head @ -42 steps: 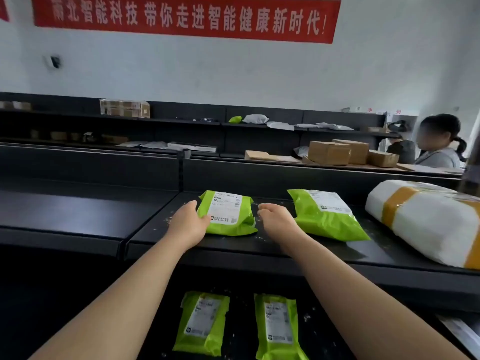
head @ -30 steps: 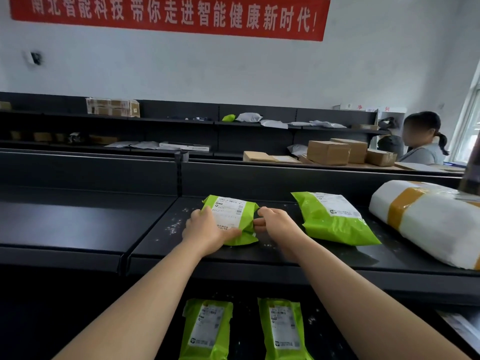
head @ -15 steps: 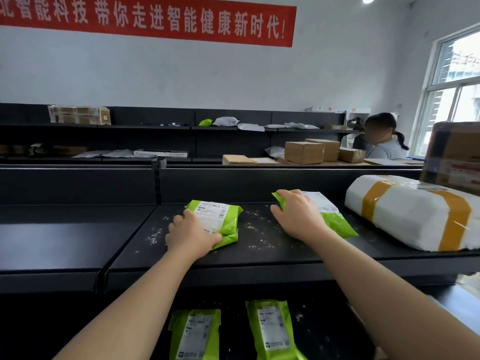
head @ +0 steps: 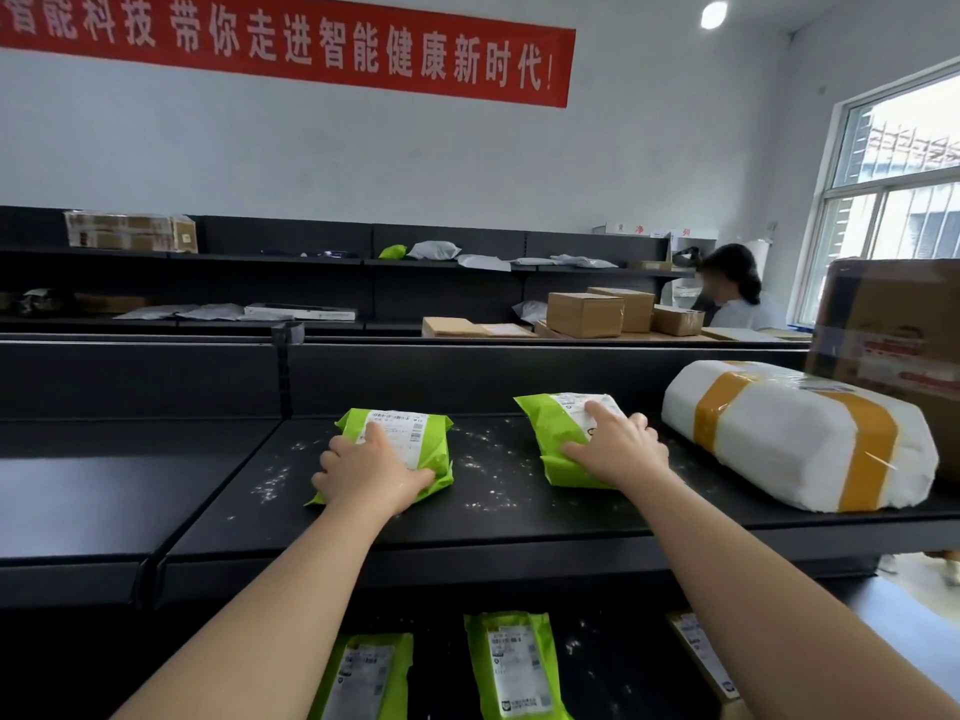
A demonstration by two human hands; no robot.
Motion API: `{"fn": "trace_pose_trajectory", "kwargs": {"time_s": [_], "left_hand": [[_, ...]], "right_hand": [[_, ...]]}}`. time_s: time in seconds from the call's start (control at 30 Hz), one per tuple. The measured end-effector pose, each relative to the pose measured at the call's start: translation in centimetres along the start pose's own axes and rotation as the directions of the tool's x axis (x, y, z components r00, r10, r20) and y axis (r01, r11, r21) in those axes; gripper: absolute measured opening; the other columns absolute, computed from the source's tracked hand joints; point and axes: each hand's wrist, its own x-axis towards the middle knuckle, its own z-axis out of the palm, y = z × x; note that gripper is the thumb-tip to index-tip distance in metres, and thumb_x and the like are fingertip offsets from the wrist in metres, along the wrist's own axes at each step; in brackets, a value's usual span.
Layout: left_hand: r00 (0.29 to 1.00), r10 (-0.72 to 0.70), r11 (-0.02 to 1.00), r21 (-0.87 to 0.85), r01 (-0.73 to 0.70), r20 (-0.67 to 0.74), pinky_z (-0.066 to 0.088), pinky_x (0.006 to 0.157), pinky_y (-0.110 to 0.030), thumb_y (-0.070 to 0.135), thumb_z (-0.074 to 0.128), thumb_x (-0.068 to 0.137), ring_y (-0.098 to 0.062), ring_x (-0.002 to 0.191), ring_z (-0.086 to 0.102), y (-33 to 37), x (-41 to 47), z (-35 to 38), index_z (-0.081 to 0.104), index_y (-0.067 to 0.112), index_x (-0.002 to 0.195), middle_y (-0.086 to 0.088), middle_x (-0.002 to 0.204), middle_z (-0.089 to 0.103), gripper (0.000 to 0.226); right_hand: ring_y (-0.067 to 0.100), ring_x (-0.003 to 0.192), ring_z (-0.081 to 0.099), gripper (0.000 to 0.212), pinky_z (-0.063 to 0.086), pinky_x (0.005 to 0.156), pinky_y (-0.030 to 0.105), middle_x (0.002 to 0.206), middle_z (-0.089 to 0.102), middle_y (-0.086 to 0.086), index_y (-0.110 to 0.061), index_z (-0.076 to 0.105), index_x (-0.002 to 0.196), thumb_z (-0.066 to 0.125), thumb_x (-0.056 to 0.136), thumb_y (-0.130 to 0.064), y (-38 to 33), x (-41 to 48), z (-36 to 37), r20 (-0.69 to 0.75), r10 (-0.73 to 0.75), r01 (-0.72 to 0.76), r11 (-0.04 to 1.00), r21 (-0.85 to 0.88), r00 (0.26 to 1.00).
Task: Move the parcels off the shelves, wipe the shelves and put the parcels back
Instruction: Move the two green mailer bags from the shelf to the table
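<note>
Where the green parcels lie

While the left hand (head: 371,472) grips one lime-green plastic mailer parcel (head: 439,459) on the dusty black metal shelf (head: 498,511), the right hand (head: 618,449) lies flat, fingers spread, on a second lime-green mailer parcel (head: 550,433). Print on their white shipping labels (head: 410,444) is too small to read. A red wall banner (head: 291,44) reads "带你走进智能健康新时代!"

shelf (head: 519,517) dusty | left green parcel (head: 435,459) | right green parcel (head: 550,428) | white bundle (head: 779,433)
</note>
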Motion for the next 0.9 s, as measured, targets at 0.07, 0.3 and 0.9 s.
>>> {"fn": "trace_pose_trajectory", "kwargs": {"time_s": [0.07,0.3,0.9], "left_hand": [[1.0,0.002,1.0,-0.012,-0.003,-0.006,0.036,0.097,-0.043,0.066,0.064,0.069,-0.033,0.122,0.036,0.0,-0.1,0.1,0.016,0.025,0.146,-0.016,0.137,0.031,0.099],[0.997,0.046,0.981,-0.187,-0.057,-0.065,0.035,0.099,-0.046,0.061,0.069,0.071,-0.035,0.123,0.035,0.0,-0.8,-0.3,0.02,0.03,0.146,-0.016,0.137,0.032,0.094],[0.934,0.336,0.844,-0.401,-0.357,-0.124,0.032,0.104,-0.049,0.062,0.073,0.067,-0.033,0.129,0.034,3.2,-9.3,-1.0,0.03,0.029,0.145,-0.011,0.143,0.033,0.096]], "right_hand": [[0.036,0.118,0.042,0.068,0.036,0.096,0.045,0.133,0.037,0.016,-0.039,0.027,0.141,0.055,0.083,-0.059,0.1,0.0,0.3,-0.03,-0.009,0.009,1.0,-0.001,1.0],[0.036,0.119,0.04,0.064,0.035,0.098,0.044,0.133,0.036,0.015,-0.04,0.028,0.143,0.054,0.086,-0.056,0.4,-0.7,0.3,-0.119,-0.009,0.022,0.994,0.107,0.993],[0.039,0.119,0.04,0.066,0.034,0.102,0.044,0.126,0.041,0.014,-0.039,0.032,0.143,0.057,0.084,-0.054,6.0,-12.2,-4.0,-0.276,0.15,-0.097,0.976,0.196,0.95]]}}
